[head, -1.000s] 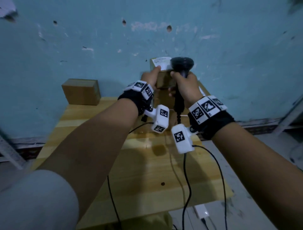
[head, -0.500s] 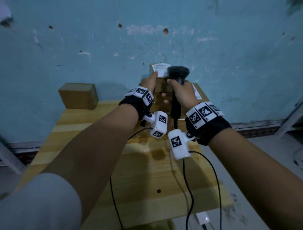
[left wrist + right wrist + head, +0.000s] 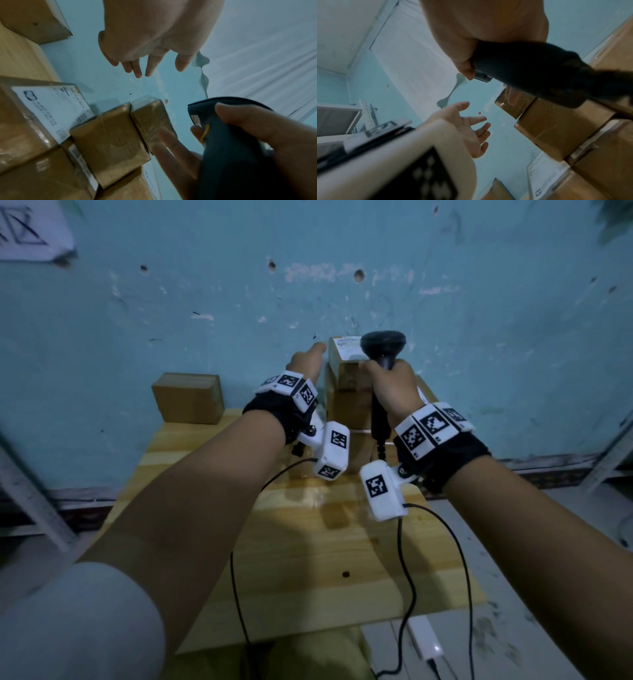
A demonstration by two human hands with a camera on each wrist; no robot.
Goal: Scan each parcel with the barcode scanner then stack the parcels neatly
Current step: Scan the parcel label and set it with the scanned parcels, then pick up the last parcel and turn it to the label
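Parcels (image 3: 346, 392) sit stacked at the table's (image 3: 308, 559) far edge, so the left hand (image 3: 305, 364) hangs spread beside them while the right hand (image 3: 394, 385) grips the barcode scanner (image 3: 383, 347), fingertips steadying the top box.

I am seeing one scanner (image 3: 383, 345), one bench (image 3: 308, 546), one lone parcel (image 3: 187, 398), and a pile (image 3: 346, 368) of at least three parcels.

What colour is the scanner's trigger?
Yellow, on the dark scanner; clearest in the left wrist view.

Head view looks down over the table (image 3: 308, 542); both close wrist views face the wall.
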